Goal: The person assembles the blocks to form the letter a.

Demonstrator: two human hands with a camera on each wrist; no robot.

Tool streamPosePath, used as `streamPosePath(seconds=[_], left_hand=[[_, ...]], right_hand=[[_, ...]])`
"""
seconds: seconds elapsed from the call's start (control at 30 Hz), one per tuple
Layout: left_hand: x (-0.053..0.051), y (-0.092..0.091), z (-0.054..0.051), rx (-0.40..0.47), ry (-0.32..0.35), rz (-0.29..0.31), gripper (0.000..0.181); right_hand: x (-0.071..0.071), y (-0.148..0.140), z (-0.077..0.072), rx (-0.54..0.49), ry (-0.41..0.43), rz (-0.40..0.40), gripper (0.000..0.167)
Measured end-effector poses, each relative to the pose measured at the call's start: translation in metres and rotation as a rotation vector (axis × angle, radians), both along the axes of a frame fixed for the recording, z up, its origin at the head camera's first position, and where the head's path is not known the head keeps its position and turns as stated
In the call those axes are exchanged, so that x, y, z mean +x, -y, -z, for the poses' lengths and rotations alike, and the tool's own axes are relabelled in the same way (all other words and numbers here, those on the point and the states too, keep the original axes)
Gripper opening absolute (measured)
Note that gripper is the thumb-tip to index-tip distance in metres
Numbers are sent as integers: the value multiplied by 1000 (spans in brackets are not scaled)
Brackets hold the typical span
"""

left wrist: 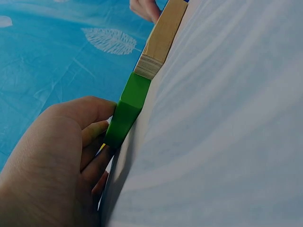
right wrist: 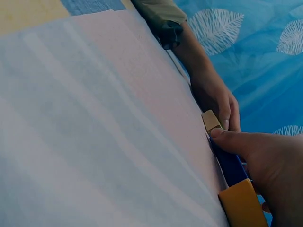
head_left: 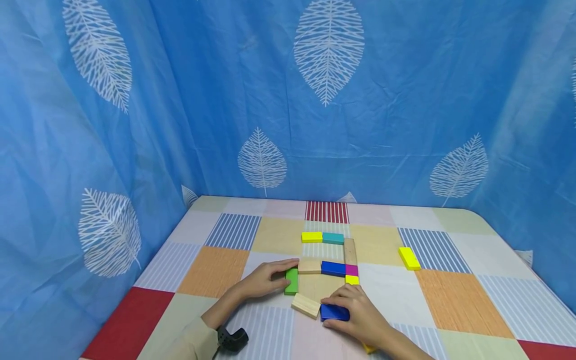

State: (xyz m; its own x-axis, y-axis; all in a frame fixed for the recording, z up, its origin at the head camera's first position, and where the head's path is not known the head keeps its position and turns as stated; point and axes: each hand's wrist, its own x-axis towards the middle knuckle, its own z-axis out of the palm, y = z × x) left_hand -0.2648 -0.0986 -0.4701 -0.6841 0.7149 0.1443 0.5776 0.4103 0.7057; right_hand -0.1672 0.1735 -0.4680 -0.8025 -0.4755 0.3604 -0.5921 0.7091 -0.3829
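Observation:
My left hand (head_left: 265,279) holds a green wooden block (head_left: 291,281), thumb at its left side and index finger by its far end. In the left wrist view, the thumb touches the green block (left wrist: 128,109), and the other fingers are partly hidden behind it. My right hand (head_left: 357,312) pinches a dark blue block (head_left: 334,312) between thumb and fingers at the near side of the layout. Between these two blocks lies a plain wood block (head_left: 306,305), set at a slant, its right end close to the blue one.
Beyond the hands, a plain block (head_left: 309,265), another blue block (head_left: 333,268), a magenta block (head_left: 351,270) and a yellow block (head_left: 352,280) adjoin. A long plain block (head_left: 349,251) leads to teal (head_left: 333,238) and yellow (head_left: 312,237) blocks. Apart lie a yellow block (head_left: 409,258) and an orange-yellow block (right wrist: 244,203).

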Motion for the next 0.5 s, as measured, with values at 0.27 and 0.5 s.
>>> streamPosePath(seconds=[0.27,0.5], left_hand=[[-1,1,2,1,-4,8,51],[0,1,2,8,-5,6,51]], right_hand=[[-3,4,2,2,-106,-26,36],[-2,6,2,-2,-108,-33,34]])
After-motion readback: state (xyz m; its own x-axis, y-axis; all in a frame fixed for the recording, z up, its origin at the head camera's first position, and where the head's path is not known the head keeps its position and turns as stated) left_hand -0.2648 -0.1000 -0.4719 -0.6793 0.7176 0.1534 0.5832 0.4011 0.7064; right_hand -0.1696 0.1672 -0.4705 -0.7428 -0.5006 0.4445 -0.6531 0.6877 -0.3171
